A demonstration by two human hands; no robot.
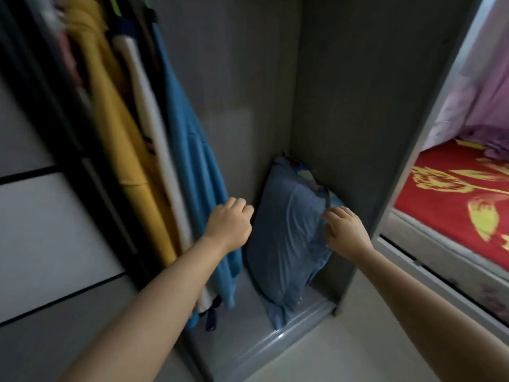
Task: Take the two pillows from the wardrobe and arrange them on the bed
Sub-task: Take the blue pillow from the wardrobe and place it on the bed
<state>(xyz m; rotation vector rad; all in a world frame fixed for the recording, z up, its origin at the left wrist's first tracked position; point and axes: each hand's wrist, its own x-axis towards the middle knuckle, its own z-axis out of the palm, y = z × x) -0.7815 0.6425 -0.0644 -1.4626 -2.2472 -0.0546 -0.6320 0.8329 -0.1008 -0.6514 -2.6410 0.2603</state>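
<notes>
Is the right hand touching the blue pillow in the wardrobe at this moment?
Touching. In the head view the right hand has its fingertips pinched into the fabric at the upper right edge of the blue pillow, which bunches there with no gap.

text: none legible | labels: none | brands: none (clothes and bedding blurred, patterns only)
</notes>
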